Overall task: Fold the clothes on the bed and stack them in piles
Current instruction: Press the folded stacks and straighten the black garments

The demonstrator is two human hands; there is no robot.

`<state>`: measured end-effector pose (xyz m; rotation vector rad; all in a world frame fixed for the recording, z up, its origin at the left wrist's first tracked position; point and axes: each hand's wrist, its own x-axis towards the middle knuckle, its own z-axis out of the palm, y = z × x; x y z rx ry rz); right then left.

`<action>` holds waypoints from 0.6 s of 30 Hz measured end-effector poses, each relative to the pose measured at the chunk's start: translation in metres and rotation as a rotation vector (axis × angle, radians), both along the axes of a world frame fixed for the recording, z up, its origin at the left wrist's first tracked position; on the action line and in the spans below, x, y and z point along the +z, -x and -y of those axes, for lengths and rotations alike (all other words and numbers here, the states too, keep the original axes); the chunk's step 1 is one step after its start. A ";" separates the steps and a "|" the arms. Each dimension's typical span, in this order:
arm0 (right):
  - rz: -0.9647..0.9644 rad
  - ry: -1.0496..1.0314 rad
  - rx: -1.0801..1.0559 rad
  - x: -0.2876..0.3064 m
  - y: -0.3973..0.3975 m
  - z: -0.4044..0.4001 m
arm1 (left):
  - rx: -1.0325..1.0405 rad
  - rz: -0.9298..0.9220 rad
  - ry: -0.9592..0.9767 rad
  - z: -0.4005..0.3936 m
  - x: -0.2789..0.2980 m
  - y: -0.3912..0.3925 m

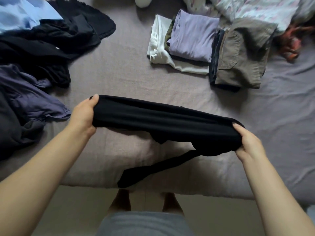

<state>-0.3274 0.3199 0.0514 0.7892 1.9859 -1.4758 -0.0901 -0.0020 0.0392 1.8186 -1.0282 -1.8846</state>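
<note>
A black garment (162, 120) is stretched between my two hands above the near part of the bed (119, 74). My left hand (83, 114) grips its left end, thumb on top. Its right end is held by my right hand (247, 142), and a black strip hangs from there down to the bed's front edge. Unfolded clothes lie in a heap at the left: black pieces (51, 43), a dark blue-grey one (25, 96) and a light blue one (22, 12). Two folded piles sit at the back right: one topped by a lilac top (192, 36), one by olive trousers (242, 55).
A crumpled patterned duvet (255, 9) and a reddish cloth (291, 43) lie at the back right corner. Something white (142, 1) stands at the far edge. I stand at the bed's near edge, bare feet (122, 200) on a pale floor.
</note>
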 end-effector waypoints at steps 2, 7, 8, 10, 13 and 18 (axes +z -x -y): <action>-0.021 0.074 -0.001 -0.001 0.005 0.000 | -0.019 -0.022 0.015 0.003 0.002 -0.005; -0.073 0.348 0.169 -0.007 0.003 -0.006 | -0.172 -0.138 0.054 -0.021 0.001 -0.011; -0.066 0.273 0.275 -0.013 -0.002 -0.011 | -0.244 -0.106 0.050 -0.032 -0.006 -0.015; -0.038 -0.034 0.574 -0.032 -0.012 -0.026 | -0.439 0.056 0.054 -0.058 -0.027 -0.028; 0.218 -0.392 0.999 -0.061 -0.030 -0.048 | -0.830 0.301 -0.043 -0.092 -0.073 -0.056; 0.432 -0.516 1.233 -0.092 -0.038 -0.034 | -1.259 0.628 -0.104 -0.125 -0.121 -0.067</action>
